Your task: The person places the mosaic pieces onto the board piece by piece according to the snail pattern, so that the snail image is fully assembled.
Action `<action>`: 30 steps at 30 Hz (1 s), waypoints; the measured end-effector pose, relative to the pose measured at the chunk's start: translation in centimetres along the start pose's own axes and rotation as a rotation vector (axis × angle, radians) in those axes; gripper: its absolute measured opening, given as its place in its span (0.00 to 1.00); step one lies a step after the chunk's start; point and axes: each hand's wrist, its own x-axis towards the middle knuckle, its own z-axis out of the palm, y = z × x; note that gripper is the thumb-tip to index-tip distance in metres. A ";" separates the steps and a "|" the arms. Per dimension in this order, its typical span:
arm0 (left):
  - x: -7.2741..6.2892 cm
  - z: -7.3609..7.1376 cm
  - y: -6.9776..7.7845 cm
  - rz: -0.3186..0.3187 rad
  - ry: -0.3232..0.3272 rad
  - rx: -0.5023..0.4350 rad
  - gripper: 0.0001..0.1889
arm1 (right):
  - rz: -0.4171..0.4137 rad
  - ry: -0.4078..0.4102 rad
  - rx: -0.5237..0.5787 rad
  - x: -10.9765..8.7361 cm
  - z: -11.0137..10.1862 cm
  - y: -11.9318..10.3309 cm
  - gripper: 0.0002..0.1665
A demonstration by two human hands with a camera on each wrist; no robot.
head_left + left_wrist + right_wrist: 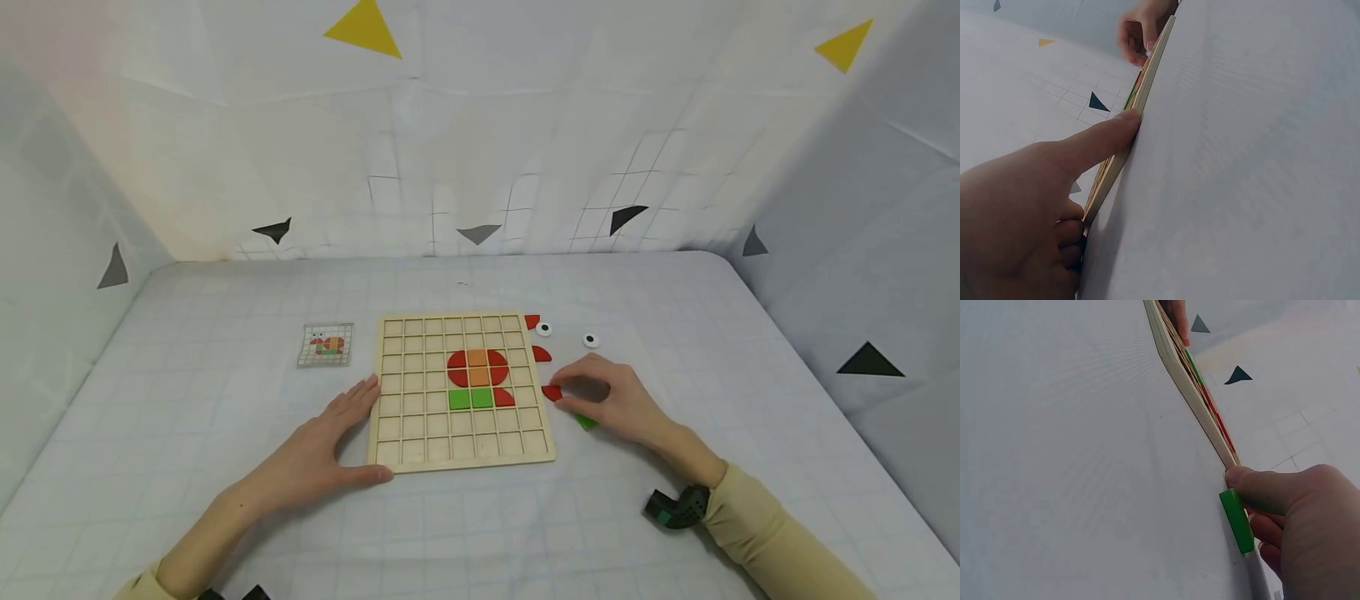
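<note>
A square wooden grid board (413,427) lies flat on the table. In its cells sit red quarter-circle pieces (457,377), orange squares (477,377) and green squares (459,400). With fingers stretched out, my left hand (318,450) touches the board's left side, its thumb (1107,140) at the near-left corner. Just off the right edge, my right hand (618,402) pinches a red quarter-circle piece (552,392) between thumb and fingertips. Below those fingers a green piece (1237,522) lies on the table, partly hidden in the head view.
More red quarter-circle pieces (542,354) lie along the board's right edge. Two white eye discs (590,341) are beyond my right hand, one close to the board. A small picture card (326,346) lies left of the board. White cloth walls (480,167) enclose the table.
</note>
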 end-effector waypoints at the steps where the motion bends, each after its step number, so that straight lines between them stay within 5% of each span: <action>1: 0.0 0.0 0.0 0.001 0.000 -0.001 0.59 | 0.005 0.007 -0.004 0.0 0.0 -0.1 0.20; 9: 0.2 0.1 0.2 0.010 0.002 -0.006 0.59 | 0.079 0.107 -0.020 1.2 0.2 -2.2 0.19; 20: 0.1 0.2 0.1 0.011 0.013 -0.006 0.59 | 0.087 0.055 0.113 4.8 4.6 -5.7 0.15; 30: 0.0 0.1 0.0 0.005 0.004 -0.008 0.59 | 0.090 -0.005 0.109 6.9 8.0 -7.5 0.15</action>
